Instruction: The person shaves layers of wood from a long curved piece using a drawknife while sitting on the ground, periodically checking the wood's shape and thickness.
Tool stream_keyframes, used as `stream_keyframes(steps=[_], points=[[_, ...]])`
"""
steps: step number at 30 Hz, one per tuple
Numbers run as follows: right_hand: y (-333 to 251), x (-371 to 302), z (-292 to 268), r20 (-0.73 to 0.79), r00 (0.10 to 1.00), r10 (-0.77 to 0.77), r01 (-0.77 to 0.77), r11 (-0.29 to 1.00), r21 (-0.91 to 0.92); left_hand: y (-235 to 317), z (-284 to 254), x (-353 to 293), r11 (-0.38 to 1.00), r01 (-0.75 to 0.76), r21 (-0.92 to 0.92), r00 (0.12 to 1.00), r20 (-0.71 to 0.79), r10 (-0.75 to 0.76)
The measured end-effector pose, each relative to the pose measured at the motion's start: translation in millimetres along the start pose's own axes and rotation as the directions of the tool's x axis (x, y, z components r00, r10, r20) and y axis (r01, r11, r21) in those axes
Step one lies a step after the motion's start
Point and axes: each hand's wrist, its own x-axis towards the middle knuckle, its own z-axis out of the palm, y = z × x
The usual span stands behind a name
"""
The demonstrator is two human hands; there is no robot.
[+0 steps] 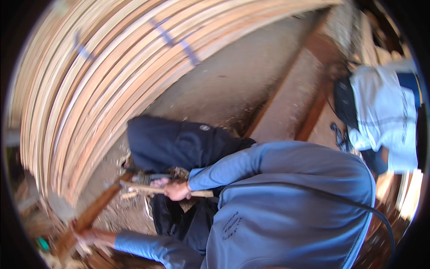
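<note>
- Two bare hands show in the head view, both reaching leftward from a blue-grey shirt [295, 224].
- Right hand [177, 190]: its fingers are clenched round a pale wooden stick [201, 193], which sticks out on both sides of the grip. Its left end stops just beside the upper end of a brown beam [101, 204]; its other end sits near the shirt. Blur hides whether the two pieces touch.
- Left hand [89, 237]: it lies on the lower part of that beam, at the edge. Blur hides the fingers, so I cannot tell how tightly they close.
- Just above the right fingers, a dark trouser leg [179, 141] hems in that side.
- Under and left of the right fingers, scattered wood chips [128, 195] lie on the ground.
- Beyond the left fingers, near the picture's rim, is a small green thing [43, 243].
- Up from both hands, a stack of curving boards [112, 85] with bluish marks lines the left side.
- Farther up past the leg, grey floor [219, 85] gives open room between the boards' edge and reddish-brown rails [312, 113].
- Well apart, right of the right fingers, is a person in white [380, 103].
</note>
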Motion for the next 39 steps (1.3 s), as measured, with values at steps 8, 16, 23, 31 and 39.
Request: stream_keyframes(steps=[8, 16, 23, 31, 39], points=[[-6.3, -8.5, 4.9, 0.013, 0.997, 0.070, -0.069, 0.994, -0.086, 10.2, -17.9, -25.1, 0.927, 0.070, -0.367, 0.990, -0.091, -0.111], [-5.6, -6.7, 6.7, 0.050, 0.983, 0.177, -0.180, 0.983, 0.045, 41.6, -10.8, -43.5, 0.834, -0.052, -0.549, 0.999, -0.020, 0.048], [-9.3, -17.4, 10.4, 0.064, 0.986, 0.155, -0.164, 0.969, 0.183, 47.2, -3.4, -44.3, 0.865, -0.163, -0.475, 0.983, -0.151, 0.102], [-15.3, -19.7, -8.5, 0.093, 0.969, 0.230, -0.242, 0.959, 0.148, 55.0, 38.9, -57.7, 0.911, -0.120, -0.395, 0.992, -0.078, 0.097], [-12.3, -29.2, -11.3, 0.074, 0.986, 0.152, -0.165, 0.960, 0.225, 66.9, 66.7, -47.4, 0.926, -0.100, -0.364, 0.992, 0.036, 0.122]])
